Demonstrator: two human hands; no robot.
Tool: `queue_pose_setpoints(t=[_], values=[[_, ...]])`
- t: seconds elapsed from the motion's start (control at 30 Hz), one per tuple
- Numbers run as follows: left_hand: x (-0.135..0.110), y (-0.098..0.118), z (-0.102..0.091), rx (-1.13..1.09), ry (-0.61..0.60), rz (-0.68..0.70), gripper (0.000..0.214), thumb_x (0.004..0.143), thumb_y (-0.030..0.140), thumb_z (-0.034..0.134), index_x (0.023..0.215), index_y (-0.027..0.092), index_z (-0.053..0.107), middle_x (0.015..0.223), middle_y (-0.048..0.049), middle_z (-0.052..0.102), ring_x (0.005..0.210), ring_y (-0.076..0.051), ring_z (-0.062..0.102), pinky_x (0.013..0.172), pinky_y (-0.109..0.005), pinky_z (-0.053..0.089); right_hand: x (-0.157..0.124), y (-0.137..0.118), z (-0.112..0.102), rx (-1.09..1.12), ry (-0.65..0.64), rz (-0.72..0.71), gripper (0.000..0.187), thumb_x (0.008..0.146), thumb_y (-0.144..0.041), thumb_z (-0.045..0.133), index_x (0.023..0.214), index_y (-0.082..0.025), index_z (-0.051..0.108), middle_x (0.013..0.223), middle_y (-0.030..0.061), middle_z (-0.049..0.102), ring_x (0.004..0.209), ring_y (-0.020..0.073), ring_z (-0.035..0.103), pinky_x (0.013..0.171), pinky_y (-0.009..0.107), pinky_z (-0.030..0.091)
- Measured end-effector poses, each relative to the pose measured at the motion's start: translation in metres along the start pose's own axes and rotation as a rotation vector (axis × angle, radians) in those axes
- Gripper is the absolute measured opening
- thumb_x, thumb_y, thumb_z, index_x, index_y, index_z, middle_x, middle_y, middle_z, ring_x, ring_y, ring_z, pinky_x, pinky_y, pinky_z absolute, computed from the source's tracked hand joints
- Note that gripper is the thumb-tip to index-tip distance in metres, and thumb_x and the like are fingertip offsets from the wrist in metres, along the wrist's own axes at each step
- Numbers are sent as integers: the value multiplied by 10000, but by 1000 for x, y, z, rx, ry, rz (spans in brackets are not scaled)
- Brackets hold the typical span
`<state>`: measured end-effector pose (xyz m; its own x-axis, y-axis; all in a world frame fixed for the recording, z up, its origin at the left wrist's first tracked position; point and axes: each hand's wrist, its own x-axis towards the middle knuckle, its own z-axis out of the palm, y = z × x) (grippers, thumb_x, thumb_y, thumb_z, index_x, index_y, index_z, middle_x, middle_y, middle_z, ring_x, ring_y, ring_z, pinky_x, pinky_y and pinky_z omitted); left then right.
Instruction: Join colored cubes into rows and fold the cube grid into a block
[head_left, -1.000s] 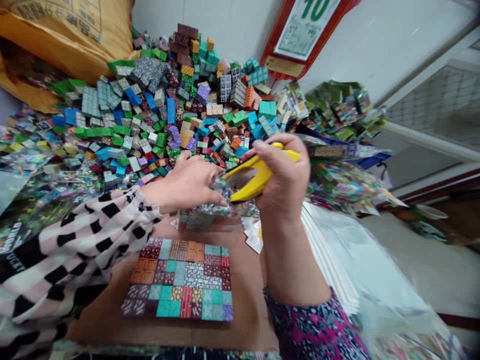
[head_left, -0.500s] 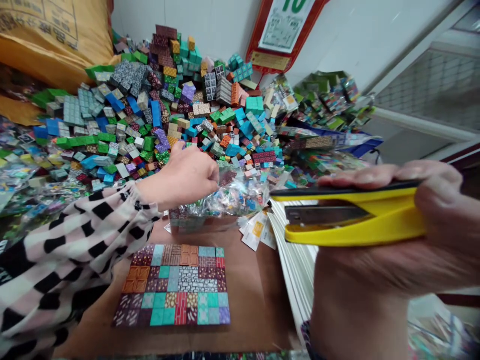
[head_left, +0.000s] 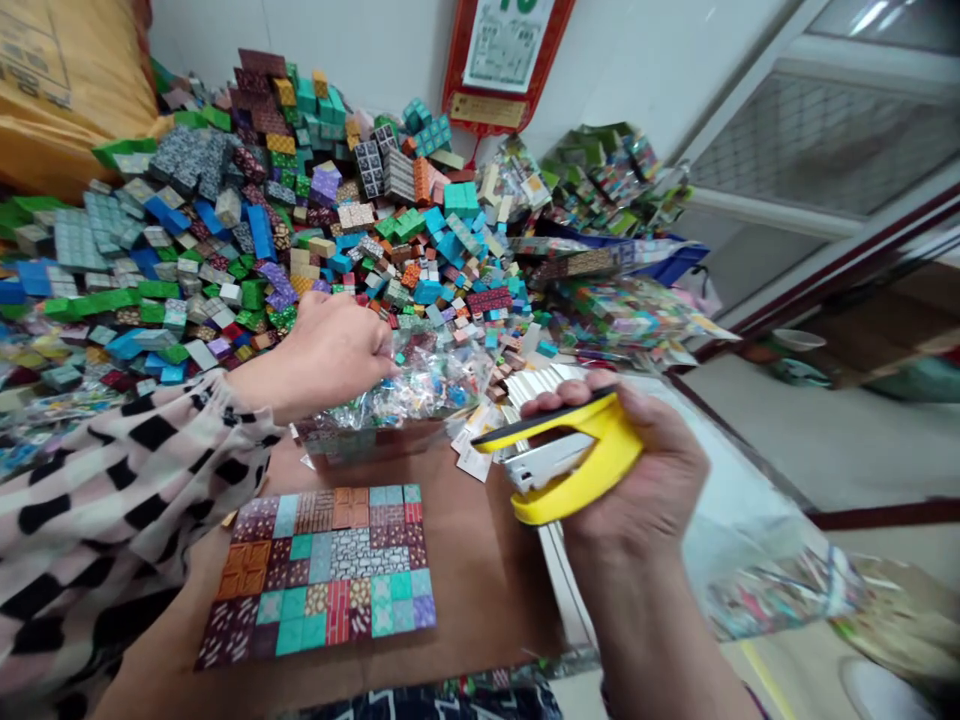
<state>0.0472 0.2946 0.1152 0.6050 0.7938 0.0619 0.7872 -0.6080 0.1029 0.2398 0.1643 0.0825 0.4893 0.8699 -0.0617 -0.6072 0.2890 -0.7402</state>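
Observation:
My right hand is wrapped round a yellow and black stapler, its jaws apart and pointing left. My left hand, in a checked sleeve, is closed on the edge of a clear plastic bag. Small colourful pieces show through the bag, though its lower part is hard to make out. A flat rectangle of patterned square tiles lies on the brown board nearer to me. White cards lie between the bag and the stapler.
A big heap of coloured blocks rises against the wall, with a yellow sack to its left. Packed bags are piled at the back right. A stack of white sheets lies under my right arm. A red calendar hangs above.
My right hand has moved away from the camera with the stapler, which now tilts more. My left hand still grips the bag. The whole view has shifted to the right.

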Motion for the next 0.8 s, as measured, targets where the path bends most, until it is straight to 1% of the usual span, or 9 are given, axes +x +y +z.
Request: queue_pose_setpoints(t=[0.07, 0.13, 0.33, 0.4, 0.5, 0.57, 0.63, 0.7, 0.8], values=[[0, 2, 1, 28, 14, 9, 212, 740, 363, 592, 608, 218, 674, 616, -36, 606, 799, -255, 563, 794, -406, 306, 1, 6, -3, 95, 27, 133, 98, 617, -251, 612, 662, -168, 586, 629, -13, 582, 599, 132, 582, 647, 308, 549], [-2, 3, 2, 52, 29, 27, 256, 763, 364, 552, 586, 205, 649, 619, -43, 605, 802, -256, 555, 786, -402, 309, 1, 10, -6, 173, 34, 233, 112, 618, -247, 613, 685, -166, 576, 628, -19, 581, 602, 128, 583, 648, 305, 548], [-8, 6, 8, 110, 83, 45, 291, 798, 342, 475, 574, 190, 581, 647, -49, 605, 826, -251, 533, 814, -408, 312, 1, 15, -13, 395, 98, 415, 144, 639, -224, 608, 725, -176, 504, 618, -36, 561, 573, 99, 574, 624, 255, 534], [-9, 8, 9, 142, 94, 44, 285, 805, 326, 456, 588, 191, 583, 637, -52, 594, 817, -252, 531, 812, -413, 319, 3, 16, -16, 417, 98, 452, 160, 646, -239, 615, 718, -181, 485, 612, -39, 558, 569, 95, 578, 632, 250, 536], [-11, 10, 11, 195, 99, 42, 295, 819, 308, 421, 615, 194, 601, 631, -65, 595, 793, -259, 536, 806, -429, 328, 7, 19, -23, 377, 87, 484, 194, 657, -284, 638, 721, -189, 481, 617, -34, 582, 604, 114, 611, 650, 271, 547], [-11, 12, 11, 237, 92, 36, 313, 833, 315, 397, 655, 193, 624, 655, -86, 609, 797, -278, 547, 806, -452, 329, 9, 21, -27, 349, 109, 499, 206, 660, -305, 640, 729, -193, 480, 613, -32, 599, 614, 126, 625, 638, 280, 551], [-13, 12, 12, 275, 82, 38, 346, 852, 336, 373, 696, 186, 643, 690, -109, 624, 823, -306, 559, 821, -483, 322, 11, 21, -28, 316, 156, 511, 206, 671, -330, 622, 730, -194, 479, 603, -20, 610, 603, 132, 632, 607, 273, 550], [-15, 12, 12, 297, 99, 47, 368, 872, 360, 357, 737, 183, 650, 726, -119, 634, 860, -325, 564, 864, -510, 302, 12, 19, -26, 304, 226, 526, 193, 696, -349, 586, 722, -189, 482, 590, -4, 611, 580, 136, 633, 583, 267, 548], [-23, 12, 9, 281, 200, 50, 340, 885, 433, 379, 903, 218, 643, 852, -95, 659, 948, -327, 548, 960, -522, 248, 8, 15, -22, 309, 302, 546, 186, 738, -352, 557, 707, -180, 490, 566, 9, 599, 549, 141, 622, 581, 276, 552]])
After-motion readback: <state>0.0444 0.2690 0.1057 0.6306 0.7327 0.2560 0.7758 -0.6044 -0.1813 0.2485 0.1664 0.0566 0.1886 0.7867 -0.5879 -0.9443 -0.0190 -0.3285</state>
